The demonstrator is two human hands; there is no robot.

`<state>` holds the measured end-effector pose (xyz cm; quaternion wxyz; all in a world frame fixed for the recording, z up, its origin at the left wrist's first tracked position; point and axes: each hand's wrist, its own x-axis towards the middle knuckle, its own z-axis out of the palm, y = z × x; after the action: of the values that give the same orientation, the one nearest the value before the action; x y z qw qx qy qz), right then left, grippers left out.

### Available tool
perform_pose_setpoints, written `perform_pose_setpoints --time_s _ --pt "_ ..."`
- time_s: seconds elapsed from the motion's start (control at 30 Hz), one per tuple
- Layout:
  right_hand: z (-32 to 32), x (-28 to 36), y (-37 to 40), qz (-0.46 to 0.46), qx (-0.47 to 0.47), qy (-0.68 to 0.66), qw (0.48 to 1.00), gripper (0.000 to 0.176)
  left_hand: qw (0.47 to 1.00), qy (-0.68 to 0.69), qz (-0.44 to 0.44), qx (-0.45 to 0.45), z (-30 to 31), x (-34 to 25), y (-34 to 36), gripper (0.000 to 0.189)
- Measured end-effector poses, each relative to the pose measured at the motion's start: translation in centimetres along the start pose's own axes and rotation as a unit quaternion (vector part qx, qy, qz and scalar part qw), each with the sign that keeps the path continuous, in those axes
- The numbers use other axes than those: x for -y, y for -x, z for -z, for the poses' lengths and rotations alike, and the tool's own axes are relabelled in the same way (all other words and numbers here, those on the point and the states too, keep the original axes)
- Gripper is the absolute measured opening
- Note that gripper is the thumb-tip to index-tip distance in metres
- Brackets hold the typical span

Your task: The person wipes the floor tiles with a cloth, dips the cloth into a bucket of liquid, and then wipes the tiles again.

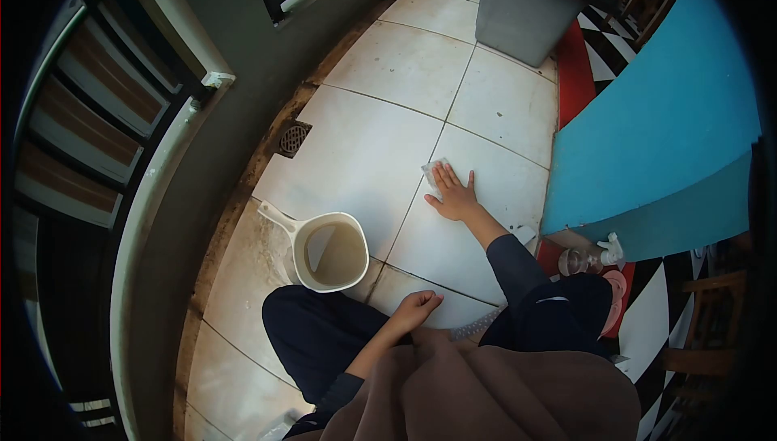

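Pale pad [428,174] is held against tile [502,162] by right hand [456,198], fingers apart | left hand [416,310] is loosely fisted | pressure is best spread evenly.

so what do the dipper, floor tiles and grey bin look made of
Dipper: probably plastic, smooth and whitish, its handle seemingly moulded in one piece. Floor tiles: likely glazed ceramic, with a soft sheen on pale squares. Grey bin: perhaps plastic, fairly matt, judging by its plain sides.

Shows smooth, faintly glossy floor tiles [380,129], smooth plastic in the dipper [366,251], matt plastic-looking walls on the bin [518,16], soft matt cloth in the brown garment [502,396].
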<state>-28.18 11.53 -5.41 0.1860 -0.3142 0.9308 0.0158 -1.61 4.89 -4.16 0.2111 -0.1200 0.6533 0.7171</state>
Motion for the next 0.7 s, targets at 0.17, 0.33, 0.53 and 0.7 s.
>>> perform_pose_setpoints --time_s 0.17,0.33,0.53,0.7 --pt "-3.7 3.3 7.5 0.092 -0.036 0.050 0.994 0.083 1.000 -0.022 -0.015 -0.013 0.1 0.2 0.1 0.044" --pt "-7.3 5.6 14.3 0.212 -0.052 0.123 0.968 0.081 0.998 -0.026 -0.042 -0.039 -0.1 0.4 0.8 0.039" --pt "-6.4 4.3 17.1 0.249 0.033 0.116 0.961 0.076 0.997 0.004 -0.050 -0.060 -0.4 0.0 1.8 0.038" --pt "-5.7 1.2 13.1 0.140 -0.011 0.070 0.988 0.074 0.999 -0.026 -0.022 -0.016 0.6 0.5 1.3 0.036"
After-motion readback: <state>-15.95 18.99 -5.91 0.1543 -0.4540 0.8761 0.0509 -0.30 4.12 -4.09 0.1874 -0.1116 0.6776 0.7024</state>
